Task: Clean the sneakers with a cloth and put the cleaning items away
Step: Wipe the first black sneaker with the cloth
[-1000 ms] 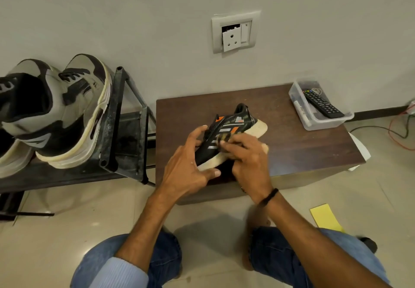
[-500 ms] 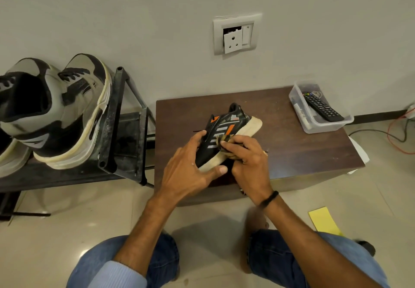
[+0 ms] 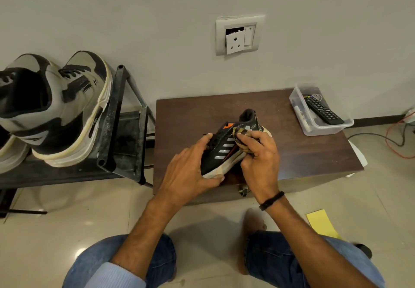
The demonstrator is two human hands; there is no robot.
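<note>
Left hand [image 3: 190,166] grips the sneaker [image 3: 224,149], right hand [image 3: 261,156] presses a bunched cloth [image 3: 238,132] over the brown table [image 3: 298,151].

One black sneaker [image 3: 224,151], one cloth [image 3: 239,133], one remote [image 3: 323,109]

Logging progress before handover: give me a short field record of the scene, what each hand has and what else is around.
left hand: grips black sneaker at its toe end, over the table
right hand: pinches brown cloth against the sneaker's side near the heel
clear box: table's far right corner, holds remote
rack: left, carries grey-and-black sneakers
floor: yellow paper at right
</note>
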